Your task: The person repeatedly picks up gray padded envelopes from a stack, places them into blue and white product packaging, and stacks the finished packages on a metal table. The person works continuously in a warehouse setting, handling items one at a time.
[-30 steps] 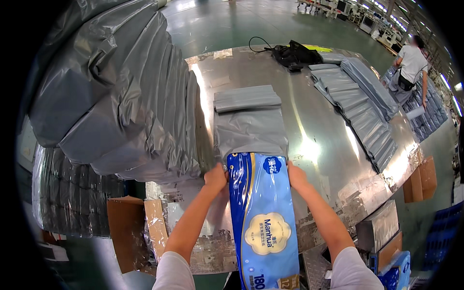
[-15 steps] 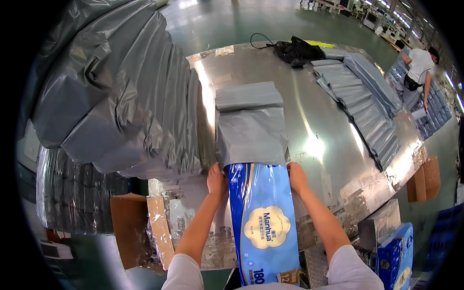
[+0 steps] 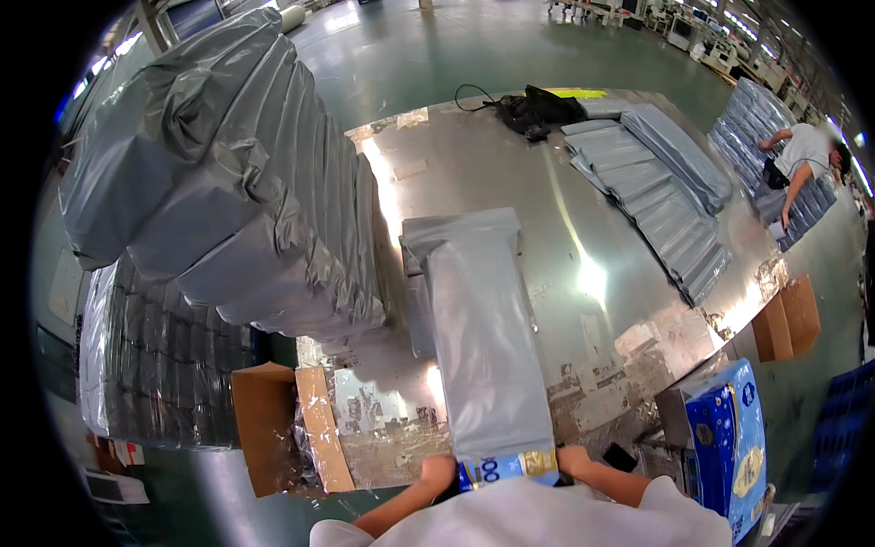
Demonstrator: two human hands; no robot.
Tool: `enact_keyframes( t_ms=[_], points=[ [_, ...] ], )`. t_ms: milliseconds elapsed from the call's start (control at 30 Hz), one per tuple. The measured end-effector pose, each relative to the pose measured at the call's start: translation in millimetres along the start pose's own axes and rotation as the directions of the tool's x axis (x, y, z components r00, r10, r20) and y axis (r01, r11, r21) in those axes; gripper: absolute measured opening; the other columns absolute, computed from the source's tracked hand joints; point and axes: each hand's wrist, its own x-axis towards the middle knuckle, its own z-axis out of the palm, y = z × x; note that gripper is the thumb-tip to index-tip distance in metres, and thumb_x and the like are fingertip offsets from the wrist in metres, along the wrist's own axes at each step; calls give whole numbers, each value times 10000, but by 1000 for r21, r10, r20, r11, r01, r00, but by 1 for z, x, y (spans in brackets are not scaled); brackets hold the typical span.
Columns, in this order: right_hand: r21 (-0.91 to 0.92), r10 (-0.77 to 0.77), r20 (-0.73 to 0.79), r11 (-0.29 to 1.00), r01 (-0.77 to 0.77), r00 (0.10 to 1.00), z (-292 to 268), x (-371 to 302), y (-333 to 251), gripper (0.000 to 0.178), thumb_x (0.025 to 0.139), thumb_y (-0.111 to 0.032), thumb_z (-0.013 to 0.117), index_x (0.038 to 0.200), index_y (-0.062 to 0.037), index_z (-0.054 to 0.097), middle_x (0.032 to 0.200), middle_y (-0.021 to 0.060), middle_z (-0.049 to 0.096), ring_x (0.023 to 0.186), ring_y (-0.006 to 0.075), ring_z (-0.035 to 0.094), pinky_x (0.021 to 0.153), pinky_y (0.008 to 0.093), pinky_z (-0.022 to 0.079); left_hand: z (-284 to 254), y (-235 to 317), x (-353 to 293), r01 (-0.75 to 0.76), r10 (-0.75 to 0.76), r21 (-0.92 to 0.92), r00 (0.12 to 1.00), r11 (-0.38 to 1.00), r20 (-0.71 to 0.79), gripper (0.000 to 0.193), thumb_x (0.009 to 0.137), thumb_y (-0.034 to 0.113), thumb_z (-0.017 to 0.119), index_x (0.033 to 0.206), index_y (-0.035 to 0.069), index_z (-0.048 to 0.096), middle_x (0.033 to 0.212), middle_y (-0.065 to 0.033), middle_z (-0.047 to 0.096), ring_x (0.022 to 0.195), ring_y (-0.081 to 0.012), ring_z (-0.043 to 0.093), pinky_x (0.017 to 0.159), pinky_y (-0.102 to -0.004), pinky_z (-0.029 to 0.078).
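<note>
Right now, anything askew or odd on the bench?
Nothing damaged or spilled. The grey bag is pulled nearly over the blue pack, only its end showing between the left hand and right hand. The stack of filled bags on the left leans unevenly.

Head cam, single view: worn on person's head, fisheye, looks steeply down & fwd over metal table [image 3: 510, 182], near hands at btm edge, bag stack [image 3: 228, 173] at left, factory floor beyond.
</note>
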Motion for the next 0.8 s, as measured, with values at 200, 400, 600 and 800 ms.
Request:
enact_keyframes(
  t_ms=[200, 400, 600, 800],
  points=[
    [-38, -9, 606, 998, 41, 796, -20, 48, 19, 245, 712, -295, 587, 843, -105, 669, 779, 84, 653, 702, 198, 628, 629, 355, 486, -14, 5, 14, 8, 46, -245, 976, 969, 215, 247, 583, 197, 574, 777, 58, 637, 767, -173, 622, 740, -303, 616, 648, -382, 486],
    [576, -35, -124, 811, 100, 992, -79, 92, 26, 286, 815, -263, 494, 681, -57, 640, 515, 34, 540, 447, 147, 503, 449, 290, 407, -81, -35, 86, 158, -192, -808, 980, 568, 56, 279, 809, 285, 512, 729, 45, 628, 599, -54, 619, 520, -167, 594, 510, -280, 465],
    [722, -5, 220, 673, -160, 975, -15, 24, 40, 248, 834, -257, 519, 778, -48, 640, 537, 10, 522, 445, 102, 466, 442, 242, 381, 23, -31, -8, 102, -9, -902, 994, 420, 108, 317, 872, 271, 452, 725, 33, 602, 596, -42, 600, 503, -105, 554, 485, -236, 446],
    [978, -282, 67, 208, -7, 957, -65, 13, 21, 434, 783, -170, 618, 1167, -35, 468, 839, 55, 597, 670, 106, 561, 572, 234, 447, 99, -190, -114, 34, -677, -964, 719, 262, -158, 358, 710, 220, 644, 996, 30, 543, 938, -128, 573, 815, -214, 567, 690, -327, 468]
  ],
)
